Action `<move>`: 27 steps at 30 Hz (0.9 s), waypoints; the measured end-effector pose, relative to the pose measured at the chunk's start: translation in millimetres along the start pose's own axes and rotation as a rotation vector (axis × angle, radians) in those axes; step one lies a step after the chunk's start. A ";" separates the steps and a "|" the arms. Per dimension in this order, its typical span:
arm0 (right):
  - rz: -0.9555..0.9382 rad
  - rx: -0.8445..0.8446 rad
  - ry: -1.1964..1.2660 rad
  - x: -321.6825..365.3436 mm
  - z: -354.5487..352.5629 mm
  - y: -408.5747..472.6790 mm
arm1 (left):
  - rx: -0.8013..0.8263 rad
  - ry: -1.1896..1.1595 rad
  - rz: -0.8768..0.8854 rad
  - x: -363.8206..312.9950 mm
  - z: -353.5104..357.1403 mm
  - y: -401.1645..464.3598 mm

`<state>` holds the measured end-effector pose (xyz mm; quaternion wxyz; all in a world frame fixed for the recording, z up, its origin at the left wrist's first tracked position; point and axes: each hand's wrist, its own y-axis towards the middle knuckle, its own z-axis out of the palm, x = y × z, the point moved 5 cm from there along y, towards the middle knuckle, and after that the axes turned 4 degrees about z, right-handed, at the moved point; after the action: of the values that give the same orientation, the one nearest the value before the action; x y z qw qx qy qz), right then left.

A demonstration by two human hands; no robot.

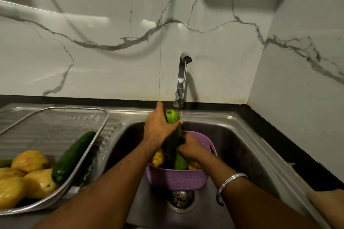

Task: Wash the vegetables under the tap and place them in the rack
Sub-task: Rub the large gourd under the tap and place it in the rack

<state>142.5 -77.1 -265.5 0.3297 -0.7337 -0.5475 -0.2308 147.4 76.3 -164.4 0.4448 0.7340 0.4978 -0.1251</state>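
A: Nearest, wire rack [89, 147] on the drainboard: washed cucumber [71, 156], yellow vegetables [28, 161] draining.

B: Sink?

A: Purple basket [178, 180] over the drain, unwashed items inside. Right hand [190, 148] wraps the held cucumber [174, 135] low; left hand [158, 126] curls round its top, steadying it upright under the stream.

B: Tap [183, 72]?

A: Running thinly; contact point probably the tip, hard to see.

A silver bangle [229, 182], marble-patterned wall [111, 33], and possibly a sleeve edge [325, 202].
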 end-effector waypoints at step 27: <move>0.052 0.036 0.649 29.4 -51.7 -47.9 | 0.273 -0.608 -0.657 22.6 27.2 -28.4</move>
<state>106.5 -87.3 -199.0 0.5057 -0.6298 -0.3988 -0.4343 141.2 72.3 -209.2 0.4065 0.5196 0.5299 -0.5330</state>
